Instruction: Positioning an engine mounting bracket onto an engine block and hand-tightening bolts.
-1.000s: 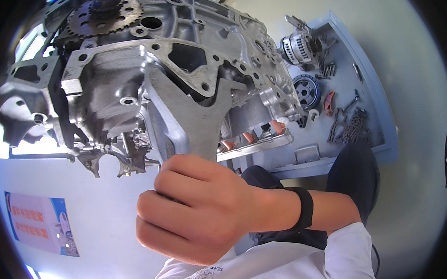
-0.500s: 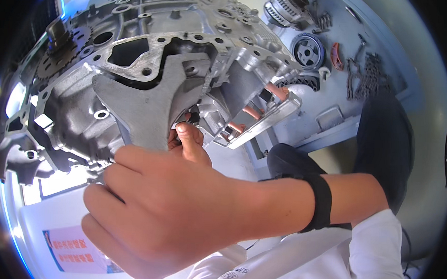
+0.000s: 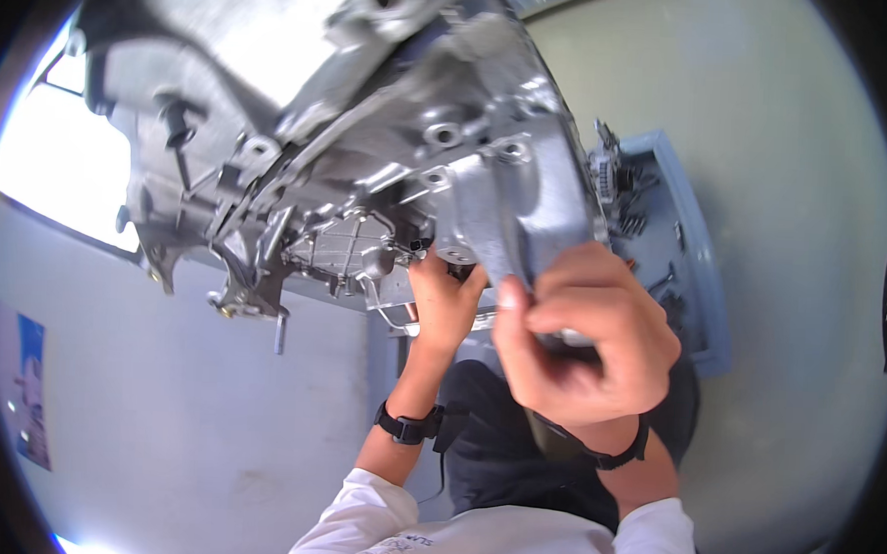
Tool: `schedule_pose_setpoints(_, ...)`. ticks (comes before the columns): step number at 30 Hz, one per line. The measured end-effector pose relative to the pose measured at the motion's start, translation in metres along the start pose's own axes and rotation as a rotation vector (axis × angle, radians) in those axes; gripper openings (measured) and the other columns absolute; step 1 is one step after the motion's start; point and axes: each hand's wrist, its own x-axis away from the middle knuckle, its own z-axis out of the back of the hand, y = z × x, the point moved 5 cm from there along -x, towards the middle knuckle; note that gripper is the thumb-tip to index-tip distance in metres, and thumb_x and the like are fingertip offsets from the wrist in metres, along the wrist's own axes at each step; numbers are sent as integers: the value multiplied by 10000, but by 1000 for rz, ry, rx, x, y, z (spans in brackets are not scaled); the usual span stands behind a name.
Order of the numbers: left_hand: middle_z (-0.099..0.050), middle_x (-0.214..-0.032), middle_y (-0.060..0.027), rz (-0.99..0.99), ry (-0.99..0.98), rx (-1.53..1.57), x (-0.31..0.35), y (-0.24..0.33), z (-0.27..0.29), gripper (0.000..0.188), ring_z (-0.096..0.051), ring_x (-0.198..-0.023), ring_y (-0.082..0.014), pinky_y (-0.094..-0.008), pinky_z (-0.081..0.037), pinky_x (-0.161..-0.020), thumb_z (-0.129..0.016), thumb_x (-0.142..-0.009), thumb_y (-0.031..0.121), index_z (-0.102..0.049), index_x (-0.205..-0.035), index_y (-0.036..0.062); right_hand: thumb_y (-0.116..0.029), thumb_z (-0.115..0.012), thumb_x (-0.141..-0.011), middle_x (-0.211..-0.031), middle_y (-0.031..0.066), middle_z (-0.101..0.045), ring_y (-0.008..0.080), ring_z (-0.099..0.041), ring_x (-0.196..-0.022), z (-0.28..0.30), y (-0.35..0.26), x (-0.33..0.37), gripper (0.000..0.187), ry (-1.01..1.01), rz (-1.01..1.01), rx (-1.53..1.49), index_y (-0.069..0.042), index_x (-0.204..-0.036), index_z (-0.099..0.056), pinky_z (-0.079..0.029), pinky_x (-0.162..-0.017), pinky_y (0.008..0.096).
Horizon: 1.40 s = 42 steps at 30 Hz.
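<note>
A grey cast-metal bracket (image 3: 526, 196) with a bolt boss stands against a large aluminium engine block (image 3: 372, 96), which fills the upper part of the view and is partly blurred. Right of the middle, my right hand (image 3: 599, 333) is curled closed, its thumb and forefinger at the bracket's lower end. My left hand (image 3: 447, 302) reaches up beneath the bracket from below. Its fingers and thumb bend around something dark by the bracket's foot; the fingertips are partly hidden, so what they hold cannot be made out.
A blue-rimmed tray (image 3: 714, 319) stands low on the right, behind my right hand. An alternator (image 3: 608, 175) and several loose metal parts lie in it. Castings with protruding pins (image 3: 281, 329) hang at the block's lower left. A poster (image 3: 31, 388) is on the left wall.
The view has shifted, so the block appears from another side and the tray is farther off. My right hand now appears farther right, and my left hand and wrist have come into sight.
</note>
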Motion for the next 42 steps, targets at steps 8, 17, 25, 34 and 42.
schedule_pose_setpoints(8, -520, -526, -11, 128, 63, 325, -7, 0, -5, 101, -448, -443, -44, -231, -337, -410, -650, -770, 42, -641, -806, -51, 139, -608, -695, -672, 108, -547, 161, -503, -541, -9, -1, -1, 229, -57, 28, -54, -15, -774, -458, -416, -500, 269)
schedule_pose_setpoints(17, -485, -489, -5, 177, 58, 291, -4, 30, -19, 203, -381, -444, -54, -255, -315, -417, -653, -793, 120, -620, -729, -70, 87, -647, -707, -702, 92, -574, 121, -524, -579, 3, 0, 9, 201, 56, 32, 187, -32, -718, -486, -414, -497, 232)
schedule_pose_setpoints(25, -509, -511, -11, 56, 358, 223, -4, -27, 3, 200, -401, -479, -54, -246, -360, -440, -646, -780, 62, -558, -646, -57, 78, -685, -596, -905, 143, -612, 263, -606, -764, 0, 8, 23, 334, 295, 45, -193, -15, -890, -556, -488, -683, 335)
schedule_pose_setpoints(34, -505, -510, -6, -60, 421, -248, -40, -20, 59, 205, -396, -481, -51, -246, -356, -439, -643, -776, 57, -545, -634, -54, -226, -704, -724, -1030, 88, -581, 249, -556, -912, 33, 66, 90, 300, 19, -278, -418, -107, -988, -624, -426, -800, 421)
schedule_pose_setpoints(42, -501, -509, -1, -83, 502, -654, -46, 26, 114, 211, -393, -483, -49, -247, -353, -438, -640, -774, 52, -534, -624, -52, -238, -608, -759, -1076, 223, -476, 339, -477, -979, 45, 132, 86, 381, -84, -464, -58, 4, -1048, -551, -397, -779, 414)
